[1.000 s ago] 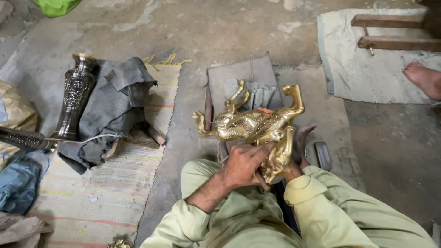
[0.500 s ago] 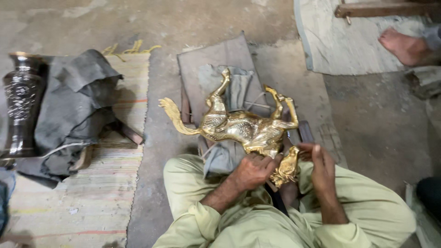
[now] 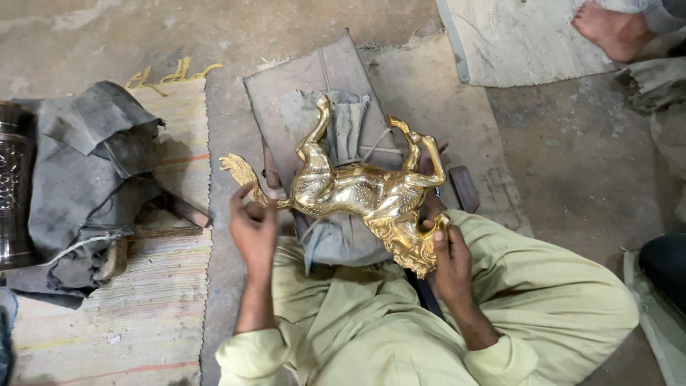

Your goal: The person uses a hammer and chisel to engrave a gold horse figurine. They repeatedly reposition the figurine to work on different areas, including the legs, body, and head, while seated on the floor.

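A person sitting cross-legged on the floor is holding a polished brass horse figure (image 3: 361, 196) over the lap, turned on its back so the legs are pointing away from the body and upward. The left hand (image 3: 254, 229) is closing its fingers around the tail end, at the curled tail; the right hand (image 3: 449, 264) is grasping the head end, thumb pressing on the mane. Both hands are gripping the figure, neither one released. The figure is hanging just above a grey folded cloth (image 3: 343, 236) that is lying across the knees and over a flat grey pad (image 3: 300, 78) on the floor.

Judging by the grip at both ends, the person seems to be turning the piece to look over or present another face of it. Any further turn is calling for a firm hold at head and tail, since the thin legs and tail look easy to knock.

To the left, a heap of dark cloth (image 3: 86, 179) is lying on a striped mat (image 3: 143, 307), with a dark embossed metal vase (image 3: 13, 186) beside it. Another person's bare foot (image 3: 607, 28) is showing at the top right
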